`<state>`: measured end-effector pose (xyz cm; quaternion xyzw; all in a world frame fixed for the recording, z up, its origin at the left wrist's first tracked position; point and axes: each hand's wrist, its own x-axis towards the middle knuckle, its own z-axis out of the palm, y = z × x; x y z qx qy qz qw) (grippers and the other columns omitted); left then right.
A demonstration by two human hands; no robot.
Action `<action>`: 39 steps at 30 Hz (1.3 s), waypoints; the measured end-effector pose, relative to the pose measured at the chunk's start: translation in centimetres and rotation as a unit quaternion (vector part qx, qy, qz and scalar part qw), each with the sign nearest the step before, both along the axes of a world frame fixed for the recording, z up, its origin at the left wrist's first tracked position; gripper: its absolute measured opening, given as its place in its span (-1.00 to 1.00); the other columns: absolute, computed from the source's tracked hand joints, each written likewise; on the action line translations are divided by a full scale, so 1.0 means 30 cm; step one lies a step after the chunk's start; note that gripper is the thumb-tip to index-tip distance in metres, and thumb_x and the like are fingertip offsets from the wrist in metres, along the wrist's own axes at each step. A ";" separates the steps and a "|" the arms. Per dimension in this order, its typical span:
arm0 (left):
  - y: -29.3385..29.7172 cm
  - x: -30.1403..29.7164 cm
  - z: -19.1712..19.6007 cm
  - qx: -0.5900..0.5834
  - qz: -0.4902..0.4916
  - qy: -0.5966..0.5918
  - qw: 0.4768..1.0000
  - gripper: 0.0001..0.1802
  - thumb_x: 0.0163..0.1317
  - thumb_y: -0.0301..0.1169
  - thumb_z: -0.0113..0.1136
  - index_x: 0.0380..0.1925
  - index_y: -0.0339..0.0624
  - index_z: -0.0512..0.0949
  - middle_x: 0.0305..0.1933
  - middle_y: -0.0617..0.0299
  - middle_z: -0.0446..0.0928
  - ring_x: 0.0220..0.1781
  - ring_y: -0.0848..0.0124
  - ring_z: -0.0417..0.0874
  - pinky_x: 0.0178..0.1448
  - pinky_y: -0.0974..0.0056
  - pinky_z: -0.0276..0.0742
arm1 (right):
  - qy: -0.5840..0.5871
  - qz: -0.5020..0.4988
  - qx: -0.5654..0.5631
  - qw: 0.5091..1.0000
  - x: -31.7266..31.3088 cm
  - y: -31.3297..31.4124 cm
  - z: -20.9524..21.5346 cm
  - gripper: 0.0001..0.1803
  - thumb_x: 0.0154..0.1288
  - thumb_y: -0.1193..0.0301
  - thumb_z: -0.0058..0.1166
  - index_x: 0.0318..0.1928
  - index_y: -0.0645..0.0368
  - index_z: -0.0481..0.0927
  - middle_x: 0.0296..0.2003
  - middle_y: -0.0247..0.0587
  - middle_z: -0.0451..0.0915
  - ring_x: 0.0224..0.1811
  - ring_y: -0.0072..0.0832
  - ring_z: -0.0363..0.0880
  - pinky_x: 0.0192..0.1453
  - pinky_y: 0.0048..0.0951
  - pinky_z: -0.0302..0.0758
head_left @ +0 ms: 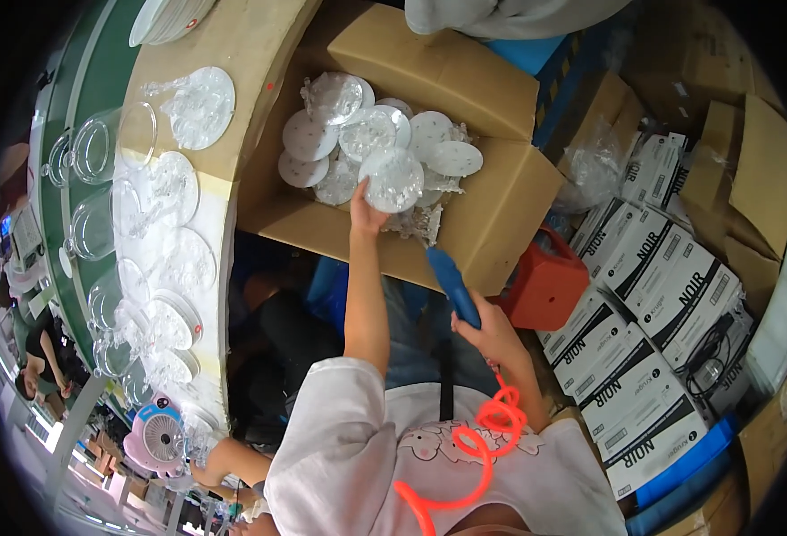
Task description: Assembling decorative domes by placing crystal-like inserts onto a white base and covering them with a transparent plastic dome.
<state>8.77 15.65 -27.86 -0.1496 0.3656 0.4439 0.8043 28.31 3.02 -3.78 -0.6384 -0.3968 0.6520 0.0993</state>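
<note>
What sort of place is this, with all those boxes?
Probably a factory workshop, judging by the blue air gun on its coiled orange hose, the discs and the stacked cartons.

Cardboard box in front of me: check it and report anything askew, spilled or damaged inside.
Inside the open box, the white discs lie jumbled and overlapping at different angles, with crumpled-looking clear plastic among them. That looks untidy compared with the stack of white plates on the table. No disc is plainly broken.
</note>
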 end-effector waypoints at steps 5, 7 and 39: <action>0.040 0.004 -0.054 0.023 -0.040 0.048 0.998 -0.28 0.18 0.17 -0.27 0.17 -0.14 0.18 0.19 0.10 0.25 0.22 0.13 0.25 0.26 -0.03 0.16 | -0.046 -0.033 -0.011 0.998 0.023 0.039 -0.037 -0.68 0.04 0.46 -0.04 -0.14 0.25 0.34 -0.50 -0.24 0.48 -0.43 -0.49 0.50 -0.24 -0.47 0.42; 0.023 -0.003 -0.069 0.031 -0.103 0.077 0.991 -0.23 0.16 0.23 -0.34 0.18 -0.11 0.17 0.20 0.10 0.25 0.22 0.13 0.26 0.25 -0.03 0.18 | -0.049 -0.063 -0.030 0.996 0.040 0.044 -0.054 -0.68 0.03 0.47 -0.03 -0.15 0.25 0.35 -0.51 -0.23 0.48 -0.43 -0.47 0.51 -0.24 -0.46 0.42; -0.083 -0.071 -0.031 0.021 0.026 0.085 0.996 -0.29 0.23 0.15 -0.40 0.16 -0.17 0.18 0.18 0.07 0.27 0.19 0.13 0.29 0.25 0.06 0.22 | -0.031 0.057 -0.014 0.998 -0.015 0.098 -0.026 -0.70 0.04 0.34 -0.03 -0.20 0.18 0.35 -0.56 0.09 0.46 -0.45 0.01 0.48 -0.36 -0.14 0.36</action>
